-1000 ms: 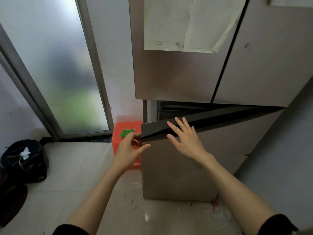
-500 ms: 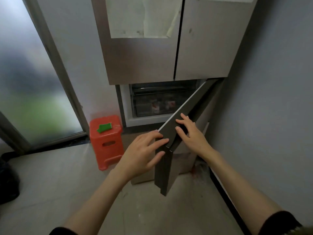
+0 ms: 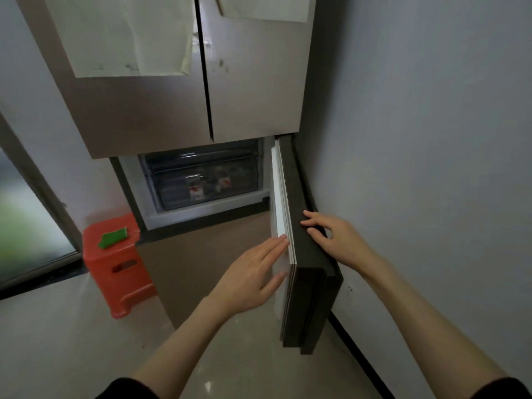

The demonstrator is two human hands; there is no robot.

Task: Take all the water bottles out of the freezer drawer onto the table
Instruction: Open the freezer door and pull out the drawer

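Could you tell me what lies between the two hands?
In the head view, the open freezer door's edge stands between the left hand and the right hand.

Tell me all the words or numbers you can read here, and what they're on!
None can be read.
Paper sheets on the fridge doors: only faint smudges, too blurred.
Red-and-white labels inside the freezer drawer: too small and blurred.
Green piece on the orange stool: no writing visible.

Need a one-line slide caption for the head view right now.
Both hands, left and right, flat on the opened freezer door; drawer still shut inside.
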